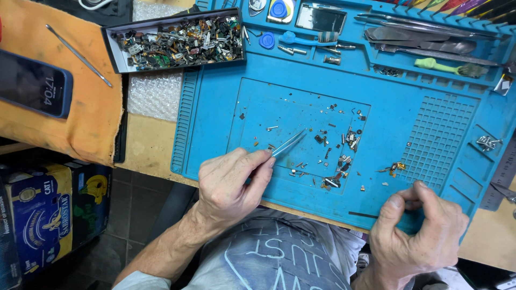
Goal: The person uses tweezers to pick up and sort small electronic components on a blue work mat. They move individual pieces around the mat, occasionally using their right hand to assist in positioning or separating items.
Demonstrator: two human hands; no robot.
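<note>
While the left hand [231, 182] pinched tweezers [288, 143] pointing toward two o'clock, the right hand [422, 228] curled narrow, pinch contents untellable, on the blue mat [301, 80]

Bright, even light; sharp, soft shadows, edges bowed.

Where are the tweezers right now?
The tweezers are in the left hand, tips over the blue mat's centre, left of the scattered small parts.
</note>
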